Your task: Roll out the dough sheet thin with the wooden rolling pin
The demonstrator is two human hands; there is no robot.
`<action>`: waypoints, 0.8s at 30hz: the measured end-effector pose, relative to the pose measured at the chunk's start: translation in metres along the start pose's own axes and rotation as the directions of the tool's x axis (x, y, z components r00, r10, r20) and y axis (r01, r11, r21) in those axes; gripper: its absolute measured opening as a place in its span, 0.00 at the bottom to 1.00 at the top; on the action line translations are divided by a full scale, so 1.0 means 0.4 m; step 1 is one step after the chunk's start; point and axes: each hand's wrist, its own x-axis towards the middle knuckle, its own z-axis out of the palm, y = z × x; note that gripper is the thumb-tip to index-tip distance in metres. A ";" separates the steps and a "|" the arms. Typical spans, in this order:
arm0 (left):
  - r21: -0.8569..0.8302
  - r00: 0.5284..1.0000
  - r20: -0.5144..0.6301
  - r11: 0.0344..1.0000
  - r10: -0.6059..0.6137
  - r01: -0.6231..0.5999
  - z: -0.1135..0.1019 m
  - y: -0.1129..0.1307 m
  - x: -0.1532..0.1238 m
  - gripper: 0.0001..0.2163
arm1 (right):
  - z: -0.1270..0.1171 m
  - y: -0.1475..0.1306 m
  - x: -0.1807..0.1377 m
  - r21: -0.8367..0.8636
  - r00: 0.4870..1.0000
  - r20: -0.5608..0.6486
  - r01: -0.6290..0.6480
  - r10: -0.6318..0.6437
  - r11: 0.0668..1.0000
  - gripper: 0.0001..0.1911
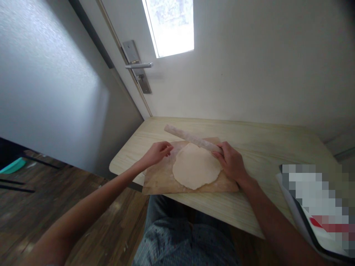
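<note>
A flat, roughly round sheet of dough (196, 168) with an uneven edge lies on a brown board (158, 181). My right hand (229, 159) grips one end of a pale, flour-dusted rolling pin (191, 138). The pin slants across the dough's far edge, and its free end points to the back left, past the board. Just left of the dough, my left hand (160, 151) hangs over the board with loosely curled fingers slightly apart and nothing visible in them.
The board rests at the front of a light wooden table (266, 144). A device with a blurred screen (318, 199) lies at the right. Behind the table stands a white door with a metal handle (140, 65). A turquoise basin (12, 165) shows at the far left.
</note>
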 end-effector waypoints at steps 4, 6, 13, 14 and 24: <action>0.174 0.922 -0.365 0.982 0.129 -0.068 -0.037 0.020 -0.006 0.09 | 0.002 0.002 -0.001 -0.001 0.998 0.058 0.040 -0.040 0.999 0.18; 0.243 0.888 -0.410 0.963 0.210 -0.116 -0.040 0.021 -0.008 0.09 | 0.004 0.004 -0.002 0.013 0.996 0.070 0.054 -0.054 0.998 0.18; 0.244 0.927 -0.259 0.947 0.270 -0.207 -0.033 0.007 -0.015 0.23 | -0.001 0.004 -0.002 0.022 0.996 0.069 0.057 -0.058 0.998 0.16; 0.186 0.939 -0.245 0.962 0.241 -0.198 -0.036 0.011 -0.016 0.22 | -0.003 0.002 -0.001 0.016 0.996 0.072 0.059 -0.060 0.998 0.16; 0.125 0.986 0.053 0.978 0.159 -0.164 -0.026 -0.021 -0.012 0.13 | -0.021 -0.010 -0.015 -0.048 0.953 0.203 0.240 -0.226 0.970 0.16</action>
